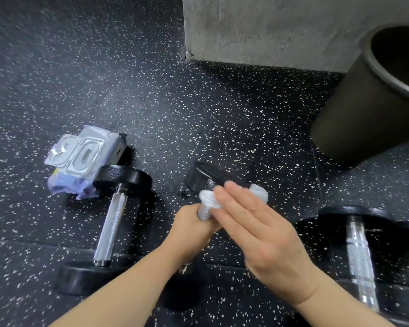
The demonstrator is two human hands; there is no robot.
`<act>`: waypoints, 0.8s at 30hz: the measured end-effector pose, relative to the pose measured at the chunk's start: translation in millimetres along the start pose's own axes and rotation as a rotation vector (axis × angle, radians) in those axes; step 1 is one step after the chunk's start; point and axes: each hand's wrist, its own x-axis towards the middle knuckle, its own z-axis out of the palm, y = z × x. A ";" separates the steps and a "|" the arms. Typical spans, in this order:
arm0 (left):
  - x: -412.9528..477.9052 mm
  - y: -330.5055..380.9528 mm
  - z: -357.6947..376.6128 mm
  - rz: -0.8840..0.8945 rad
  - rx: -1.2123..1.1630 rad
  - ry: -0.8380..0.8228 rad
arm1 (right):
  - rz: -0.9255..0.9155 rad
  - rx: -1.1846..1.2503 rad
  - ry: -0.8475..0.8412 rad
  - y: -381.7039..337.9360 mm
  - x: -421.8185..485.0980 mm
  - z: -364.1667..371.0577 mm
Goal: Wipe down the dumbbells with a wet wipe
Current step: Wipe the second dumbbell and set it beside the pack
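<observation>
The left hand [191, 230] is wrapped round the handle of the middle dumbbell [203, 178]. The right hand [257, 230] is flat, fingers straight, pressing the wet wipe [208, 199] onto it near the far head. The pack of wipes [80, 156] sits on the floor [198, 114] to the left.

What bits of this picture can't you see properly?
Head view:
- Wet wipe: mostly covered by the right hand.
- Held dumbbell: near end mostly hidden behind the left hand and forearm.
- Right dumbbell: blurred, near end unclear.
- Bin: cut off by the right edge.
- Wipes pack: label too small to read.
</observation>
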 end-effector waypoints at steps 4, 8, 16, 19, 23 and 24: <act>3.7 -1.8 -2.3 -0.087 -0.021 0.023 | 0.011 -0.024 0.055 6.3 -18.7 7.0; 5.0 -3.5 -3.1 -0.027 0.048 0.071 | 0.022 0.007 0.068 -9.7 0.2 14.7; 0.7 1.2 -4.1 -0.058 -0.026 0.027 | -0.074 -0.056 0.108 2.2 17.5 17.5; 2.8 -2.5 -0.9 -0.140 -0.020 0.055 | -0.030 -0.036 0.172 17.1 -4.6 16.2; 6.7 -3.5 0.1 -0.148 0.069 0.132 | 0.274 0.213 0.211 15.0 -8.5 15.0; 7.1 -5.3 -0.3 -0.154 0.060 0.144 | 0.504 0.357 0.254 9.7 -2.8 8.9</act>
